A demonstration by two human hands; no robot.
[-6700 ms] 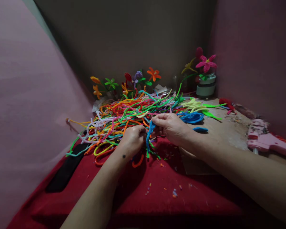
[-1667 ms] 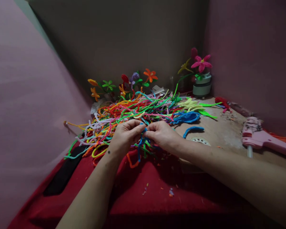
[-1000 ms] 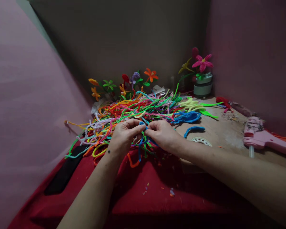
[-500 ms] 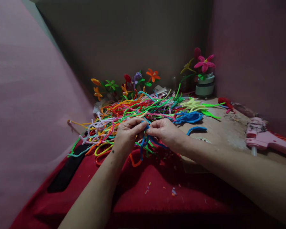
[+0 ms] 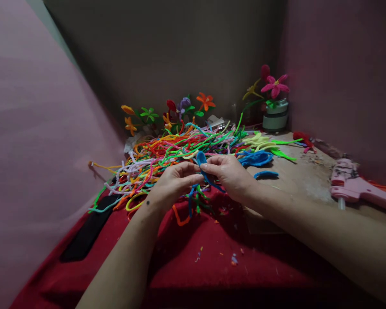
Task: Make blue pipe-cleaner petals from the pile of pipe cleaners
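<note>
One blue stem (image 5: 200,158) in head view, looped end up, before the pile (image 5: 176,148): right hand (image 5: 230,172) pinches it, thumb against fingers; left hand (image 5: 173,180) reaches it, can't tell if gripping. Blue bundle (image 5: 257,159) beyond right hand; glue gun (image 5: 350,186) far right.

The blue strip (image 5: 200,158) I pinched looked fuzzy and matt. Dull cloth (image 5: 231,274) covered the near edge of the bench (image 5: 309,180); by its right edge, the glue gun (image 5: 350,189) looked like smooth plastic.
</note>
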